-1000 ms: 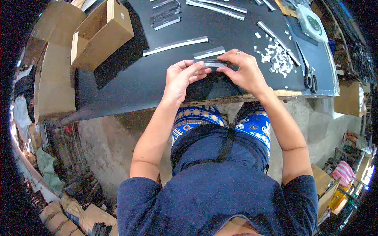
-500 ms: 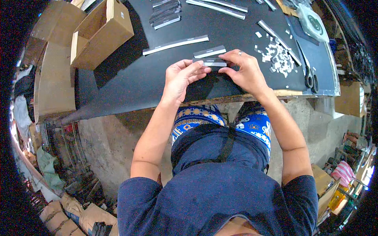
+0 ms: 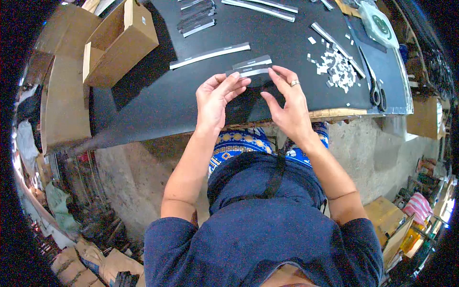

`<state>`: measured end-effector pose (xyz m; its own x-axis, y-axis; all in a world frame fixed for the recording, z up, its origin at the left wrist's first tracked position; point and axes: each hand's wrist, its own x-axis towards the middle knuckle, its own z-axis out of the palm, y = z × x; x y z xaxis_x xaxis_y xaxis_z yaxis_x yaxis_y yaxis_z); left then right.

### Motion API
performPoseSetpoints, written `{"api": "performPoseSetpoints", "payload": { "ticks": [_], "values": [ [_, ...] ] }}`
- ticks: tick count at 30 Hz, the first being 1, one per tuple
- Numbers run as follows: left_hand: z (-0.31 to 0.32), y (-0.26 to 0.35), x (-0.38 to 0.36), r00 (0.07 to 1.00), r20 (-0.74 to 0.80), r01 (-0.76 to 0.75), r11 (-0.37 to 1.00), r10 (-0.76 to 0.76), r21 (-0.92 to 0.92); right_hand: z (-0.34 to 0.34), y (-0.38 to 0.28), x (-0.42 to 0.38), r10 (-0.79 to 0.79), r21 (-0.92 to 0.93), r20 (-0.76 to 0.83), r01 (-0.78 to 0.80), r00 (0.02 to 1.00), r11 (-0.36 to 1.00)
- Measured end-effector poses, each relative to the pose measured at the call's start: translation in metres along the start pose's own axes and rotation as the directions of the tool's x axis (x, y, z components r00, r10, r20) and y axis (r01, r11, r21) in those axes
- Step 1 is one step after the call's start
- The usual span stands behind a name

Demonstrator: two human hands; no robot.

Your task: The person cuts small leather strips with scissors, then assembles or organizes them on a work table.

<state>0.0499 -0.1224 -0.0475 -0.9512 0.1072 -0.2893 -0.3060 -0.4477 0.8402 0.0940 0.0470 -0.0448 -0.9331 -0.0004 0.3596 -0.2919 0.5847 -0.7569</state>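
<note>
My left hand (image 3: pixel 213 100) pinches the left end of a short black-and-white label strip (image 3: pixel 253 72) between thumb and fingers, just above the table's front edge. Small lettering that looks like "GENUINE" runs along its dark part. At the strip's right end is my right hand (image 3: pixel 290 107), a ring on one finger. Its forefinger is at the strip's tip, while its thumb stands well apart. Right behind lies another short label strip (image 3: pixel 251 62). Farther back on the left a longer label strip (image 3: pixel 210 56) rests on the black table (image 3: pixel 143 103).
An open cardboard box (image 3: pixel 126 45) stands on the left. A stack of dark strips (image 3: pixel 197 20) and long white-edged strips (image 3: pixel 263 8) lie at the back. On the right are a heap of small white cut pieces (image 3: pixel 337 69), another strip (image 3: pixel 337 48) and scissors (image 3: pixel 376 93).
My right thumb has come away from the strip and the right hand has opened, its wrist shifting left. The strip now tilts up slightly at its right end, still in my left hand.
</note>
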Motion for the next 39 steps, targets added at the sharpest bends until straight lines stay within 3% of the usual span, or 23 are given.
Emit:
{"api": "performPoseSetpoints", "payload": {
  "ticks": [8, 14, 16, 21, 23, 28, 30, 34, 36, 38, 39],
  "values": [
    [-0.001, -0.009, 0.002, 0.998, -0.003, -0.055, 0.998, 0.055, 0.021, 0.006, -0.001, -0.003, -0.061, -0.058, -0.024, 0.060, 0.998, 0.997],
    [-0.002, -0.008, 0.000, 0.998, 0.048, -0.050, 0.996, 0.046, 0.079, 0.004, 0.000, 0.011, -0.037, 0.016, -0.209, 0.041, 0.977, 0.999],
    [-0.003, -0.008, 0.000, 0.997, 0.065, -0.042, 0.994, 0.036, 0.103, 0.007, 0.006, 0.015, 0.200, 0.153, -0.165, -0.175, 0.966, 0.973],
    [-0.001, -0.006, 0.001, 0.998, 0.057, -0.010, 0.984, 0.000, 0.178, 0.005, 0.012, 0.015, 0.255, 0.113, -0.125, -0.242, 0.959, 0.964],
    [0.001, -0.004, 0.001, 0.999, 0.051, 0.003, 0.982, -0.013, 0.190, 0.000, 0.009, 0.015, 0.393, 0.240, -0.015, -0.378, 0.919, 0.894],
    [0.003, 0.007, 0.003, 0.992, -0.004, 0.118, 0.948, -0.123, 0.294, -0.013, 0.025, 0.012, 0.408, 0.376, 0.016, -0.384, 0.913, 0.843],
    [-0.003, 0.006, 0.006, 0.999, 0.004, 0.028, 0.919, -0.032, 0.394, -0.024, 0.031, 0.013, 0.429, 0.492, 0.009, -0.377, 0.903, 0.785],
    [-0.011, 0.010, 0.010, 0.996, 0.075, -0.081, 0.868, 0.050, 0.490, -0.053, 0.043, 0.010, 0.445, 0.538, -0.042, -0.355, 0.894, 0.764],
    [-0.010, 0.011, 0.016, 0.993, 0.083, -0.109, 0.877, 0.079, 0.468, -0.066, 0.053, 0.004, 0.425, 0.410, -0.058, -0.367, 0.903, 0.835],
    [-0.005, 0.012, 0.024, 0.973, 0.045, -0.222, 0.858, 0.228, 0.463, -0.074, 0.056, 0.000, 0.426, 0.256, -0.038, -0.403, 0.904, 0.878],
    [-0.001, 0.010, 0.028, 0.947, 0.020, -0.278, 0.783, 0.322, 0.556, -0.075, 0.054, -0.004, 0.425, 0.258, -0.038, -0.402, 0.904, 0.878]
  ]
}}
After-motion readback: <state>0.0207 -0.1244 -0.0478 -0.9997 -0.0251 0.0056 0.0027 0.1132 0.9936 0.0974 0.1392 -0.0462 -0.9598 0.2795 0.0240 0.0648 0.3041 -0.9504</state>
